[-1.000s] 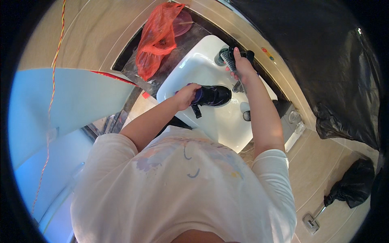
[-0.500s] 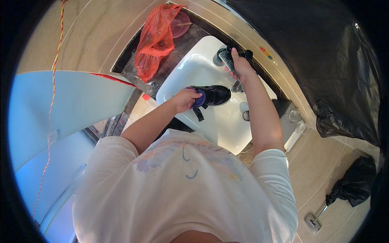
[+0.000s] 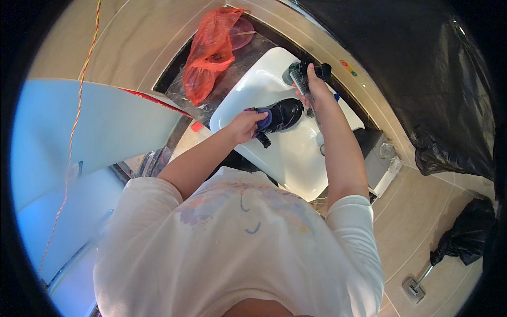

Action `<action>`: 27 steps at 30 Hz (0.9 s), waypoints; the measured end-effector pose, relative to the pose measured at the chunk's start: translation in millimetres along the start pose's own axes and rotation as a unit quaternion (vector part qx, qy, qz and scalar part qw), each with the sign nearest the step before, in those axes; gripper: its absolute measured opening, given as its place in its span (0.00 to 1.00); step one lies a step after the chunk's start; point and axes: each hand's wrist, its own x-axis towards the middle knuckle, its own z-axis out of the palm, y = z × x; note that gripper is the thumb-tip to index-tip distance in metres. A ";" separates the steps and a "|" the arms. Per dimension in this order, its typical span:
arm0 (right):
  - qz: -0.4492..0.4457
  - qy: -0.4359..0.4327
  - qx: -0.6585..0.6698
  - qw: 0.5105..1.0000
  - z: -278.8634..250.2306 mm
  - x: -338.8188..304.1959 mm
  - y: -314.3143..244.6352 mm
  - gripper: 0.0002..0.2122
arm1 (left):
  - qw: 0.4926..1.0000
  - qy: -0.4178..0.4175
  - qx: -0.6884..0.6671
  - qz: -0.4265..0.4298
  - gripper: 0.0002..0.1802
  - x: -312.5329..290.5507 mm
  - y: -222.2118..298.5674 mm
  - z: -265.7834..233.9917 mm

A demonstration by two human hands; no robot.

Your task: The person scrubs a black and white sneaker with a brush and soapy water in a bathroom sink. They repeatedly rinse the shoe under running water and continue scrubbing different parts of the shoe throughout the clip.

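Note:
My left hand (image 3: 247, 126) is closed on a black shoe (image 3: 288, 113) with a purple lining, gripping it at the ankle opening. The shoe hangs over the white washbasin (image 3: 248, 87), its toe pointing right and a black strap dangling below. My right hand (image 3: 317, 89) reaches to the basin's far side, its thumb on top of a dark object with a grey textured face (image 3: 299, 79); that object's kind is unclear, since my fingers partly cover it. Shiny metal fittings (image 3: 310, 112) show between the two hands, partly hidden by my right wrist.
A red plastic bag (image 3: 208, 58) and a pinkish translucent bowl (image 3: 242, 33) rest on the dark counter left of the basin. Black plastic sheeting (image 3: 406, 63) covers the upper right. A black bag (image 3: 465, 232) hangs lower right. A twisted cord (image 3: 74, 121) runs down the left.
The shoe in my left hand has turned slightly, its toe now tilting up and right. My right hand keeps its grip, with the grey textured face tilted a little. The whole view has shifted slightly.

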 end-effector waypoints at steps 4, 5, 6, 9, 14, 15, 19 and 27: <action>-0.018 -0.028 0.019 0.999 -9.3 -14.2 16.6 0.36 | 0.999 0.017 0.033 0.022 0.14 -7.0 -1.1 4.4; -0.016 -0.044 0.006 0.999 -12.8 -18.6 19.2 0.34 | 0.999 0.021 0.037 0.029 0.14 -12.4 1.2 9.6; -0.012 -0.049 0.008 0.999 -15.7 -24.3 21.8 0.33 | 0.998 0.024 0.042 0.036 0.14 -17.2 3.2 14.9; -0.010 -0.072 0.014 0.997 -24.5 -44.0 30.0 0.32 | 0.996 0.062 0.030 0.051 0.14 -21.3 4.3 23.3; -0.090 -0.153 0.194 0.965 -14.8 -93.6 45.0 0.23 | 0.993 0.076 -0.002 0.092 0.11 -38.3 12.5 42.5; -0.104 -0.146 0.215 0.960 -7.0 -103.3 48.5 0.21 | 0.992 0.061 -0.025 0.111 0.09 -43.6 14.1 47.0; -0.204 -0.015 0.091 0.975 25.9 -105.9 84.9 0.18 | 0.991 0.030 -0.039 0.126 0.07 -48.5 20.3 58.6; -0.318 0.166 0.077 0.930 89.5 -103.7 98.2 0.25 | 0.983 -0.032 0.039 0.175 0.08 -61.2 41.4 74.0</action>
